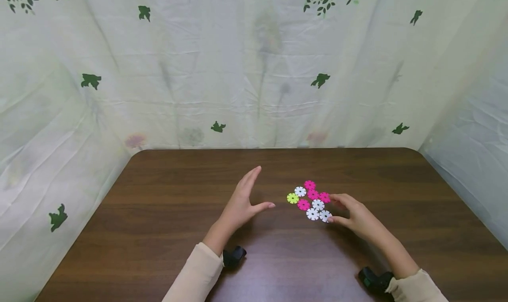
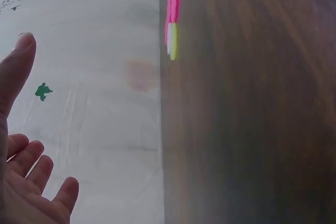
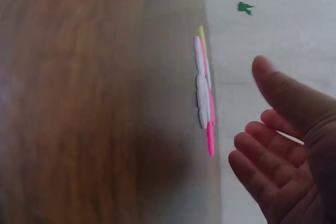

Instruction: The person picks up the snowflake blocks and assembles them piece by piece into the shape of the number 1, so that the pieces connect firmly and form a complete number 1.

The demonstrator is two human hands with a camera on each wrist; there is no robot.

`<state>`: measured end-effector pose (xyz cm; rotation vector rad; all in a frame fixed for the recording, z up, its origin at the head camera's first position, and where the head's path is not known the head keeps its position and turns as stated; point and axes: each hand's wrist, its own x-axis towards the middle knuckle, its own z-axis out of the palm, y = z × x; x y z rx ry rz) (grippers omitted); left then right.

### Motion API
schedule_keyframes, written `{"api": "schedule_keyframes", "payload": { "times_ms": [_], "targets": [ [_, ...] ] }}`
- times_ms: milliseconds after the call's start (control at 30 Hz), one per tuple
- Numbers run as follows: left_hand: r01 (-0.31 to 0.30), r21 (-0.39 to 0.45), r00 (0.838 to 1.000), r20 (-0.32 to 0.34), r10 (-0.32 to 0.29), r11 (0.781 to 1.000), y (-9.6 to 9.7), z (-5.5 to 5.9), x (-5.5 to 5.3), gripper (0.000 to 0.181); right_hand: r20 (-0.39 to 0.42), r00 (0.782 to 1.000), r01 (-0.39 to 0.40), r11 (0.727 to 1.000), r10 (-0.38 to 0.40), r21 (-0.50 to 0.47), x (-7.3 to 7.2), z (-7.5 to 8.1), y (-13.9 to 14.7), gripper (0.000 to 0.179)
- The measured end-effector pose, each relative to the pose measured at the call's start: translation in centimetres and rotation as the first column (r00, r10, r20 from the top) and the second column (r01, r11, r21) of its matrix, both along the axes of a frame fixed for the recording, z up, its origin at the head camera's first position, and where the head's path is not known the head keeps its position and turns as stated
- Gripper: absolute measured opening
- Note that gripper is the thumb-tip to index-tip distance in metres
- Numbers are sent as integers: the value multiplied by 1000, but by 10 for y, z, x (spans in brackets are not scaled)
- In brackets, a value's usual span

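A loose cluster of flat, flower-like notched discs lies on the brown table, right of centre in the head view. Several are white (image 1: 318,205), several pink (image 1: 303,204), and one yellow-green disc (image 1: 293,198) is at the left end. My left hand (image 1: 240,203) hovers left of the cluster, thumb spread from straight fingers, holding nothing. Beside the cluster's right side, my right hand (image 1: 355,216) has its thumb and fingers apart, with fingertips overlapping the edge discs in the head view. The right wrist view shows a gap between that hand (image 3: 283,166) and the discs (image 3: 202,87).
The wooden table (image 1: 158,192) reaches back to a pale curtain (image 1: 222,72) printed with green leaves, which also hangs along both sides. Black wrist cameras sit below each hand, the left one (image 1: 234,256) and the right one (image 1: 375,280).
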<state>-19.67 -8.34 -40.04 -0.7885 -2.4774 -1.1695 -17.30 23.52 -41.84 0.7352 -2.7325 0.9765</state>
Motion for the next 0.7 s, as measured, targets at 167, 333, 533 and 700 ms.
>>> {"api": "schedule_keyframes", "payload": {
  "times_ms": [167, 333, 533, 700],
  "targets": [
    [2, -6, 999, 37, -2, 1000, 9, -9, 0, 91, 48, 999, 4, 999, -2, -33, 0, -8, 1, 48],
    [8, -64, 997, 77, -3, 998, 15, -16, -1, 85, 64, 998, -6, 999, 10, -54, -1, -17, 0, 43],
    [30, -104, 993, 119, -18, 994, 23, -26, -5, 78, 43, 999, -4, 999, 6, -50, -3, -25, 0, 37],
    [50, -100, 984, 178, -31, 994, 29, -37, -10, 75, 34, 999, 2, 999, 0, -54, -3, -27, 0, 34]
  ]
}}
